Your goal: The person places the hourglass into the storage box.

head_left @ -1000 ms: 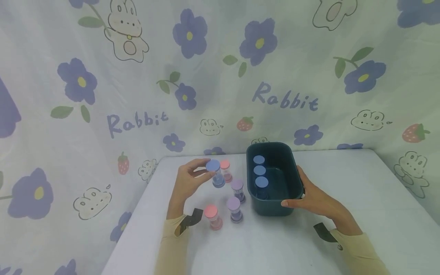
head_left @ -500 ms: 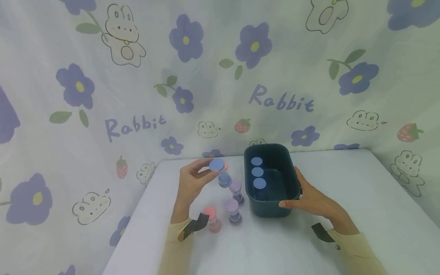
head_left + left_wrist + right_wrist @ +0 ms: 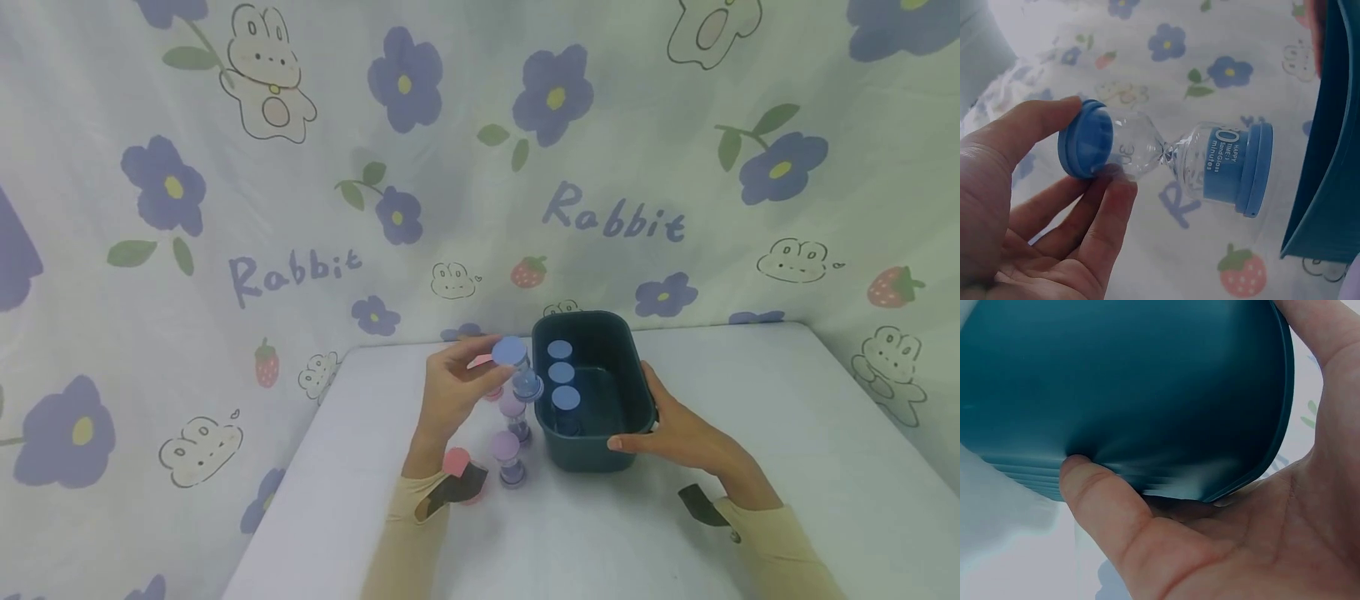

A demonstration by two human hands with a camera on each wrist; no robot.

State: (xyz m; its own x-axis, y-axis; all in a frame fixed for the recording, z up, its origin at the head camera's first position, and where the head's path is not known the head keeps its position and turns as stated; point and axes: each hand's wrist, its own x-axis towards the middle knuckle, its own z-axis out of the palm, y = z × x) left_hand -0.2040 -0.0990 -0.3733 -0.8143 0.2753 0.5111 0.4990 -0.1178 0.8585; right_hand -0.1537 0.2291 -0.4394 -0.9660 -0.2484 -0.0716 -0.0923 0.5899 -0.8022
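A blue-capped hourglass [image 3: 1229,169] is pinched at one cap between the thumb and fingers of my left hand [image 3: 450,387]. In the head view it hangs tilted, its lower end right at the left rim of a dark teal bin [image 3: 592,454]. My right hand [image 3: 686,429] grips the bin's near right corner, with the thumb [image 3: 1104,494] pressed against the wall. Inside the bin, along its left side, stand three blue-capped hourglasses [image 3: 566,398] in a row.
Two purple hourglasses [image 3: 512,458] stand on the white table [image 3: 600,542] left of the bin. One pink hourglass [image 3: 457,461] is partly covered by the left wrist strap, and another pink one [image 3: 492,393] is mostly behind the left hand. A rabbit-print cloth [image 3: 465,167] hangs behind.
My left hand has carried the blue hourglass rightward from beside the far pink one to the bin's left rim. The right hand keeps its grip on the bin.
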